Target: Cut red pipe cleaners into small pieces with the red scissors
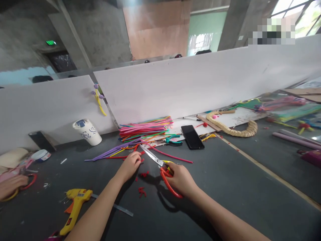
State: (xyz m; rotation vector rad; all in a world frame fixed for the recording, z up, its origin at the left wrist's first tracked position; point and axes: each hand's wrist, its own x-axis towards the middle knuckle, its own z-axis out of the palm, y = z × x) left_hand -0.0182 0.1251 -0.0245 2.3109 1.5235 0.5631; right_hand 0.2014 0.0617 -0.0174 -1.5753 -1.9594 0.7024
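My left hand (129, 164) is closed, with thumb and fingers pinched on a red pipe cleaner (142, 153) just above the dark table. My right hand (181, 177) grips scissors (156, 160) by their red handles. Their blades point up and left, the tips just beyond my left fingers. Below the blades, short cut red pieces (142, 192) lie on the table. Behind my hands, loose purple pipe cleaners (107, 152) fan out to the left of a thick multicoloured bundle (145, 130). One long dark pink pipe cleaner (173, 156) stretches rightward behind the scissors.
A yellow glue gun (78, 207) lies beside my left forearm. Teal pliers (173, 140) and a black phone (192, 137) lie behind my right hand. A white paper cup (88, 133) leans by the white partition (175, 90). At far left, another person's hand (13, 185) holds scissors.
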